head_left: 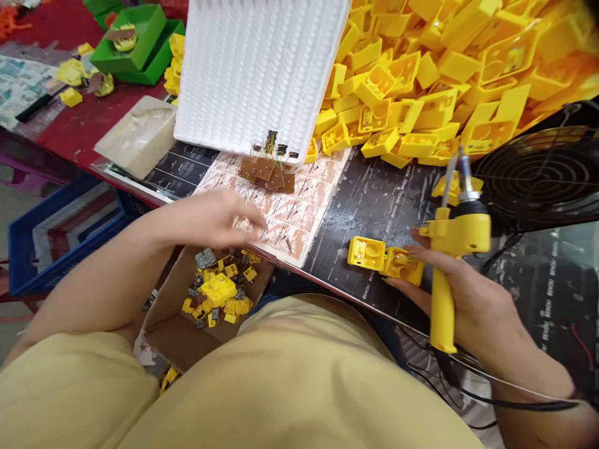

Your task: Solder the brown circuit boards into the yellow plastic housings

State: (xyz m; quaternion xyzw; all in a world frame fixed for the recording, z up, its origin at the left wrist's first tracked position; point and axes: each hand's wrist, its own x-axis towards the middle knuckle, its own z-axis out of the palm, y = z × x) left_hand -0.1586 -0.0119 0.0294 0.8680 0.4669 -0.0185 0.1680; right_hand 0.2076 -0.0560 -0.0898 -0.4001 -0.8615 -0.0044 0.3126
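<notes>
Heaped casings [397, 118] lie behind soldering gun [463, 234]

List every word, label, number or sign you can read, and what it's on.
"BENCH/": repeated on the black mat.
Fine white print on the black sheet by the white block: too small to read.
Soldering gun: nothing readable.

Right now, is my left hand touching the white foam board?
Apart: the head view shows patterned mat between the left hand and the foam board.
</notes>
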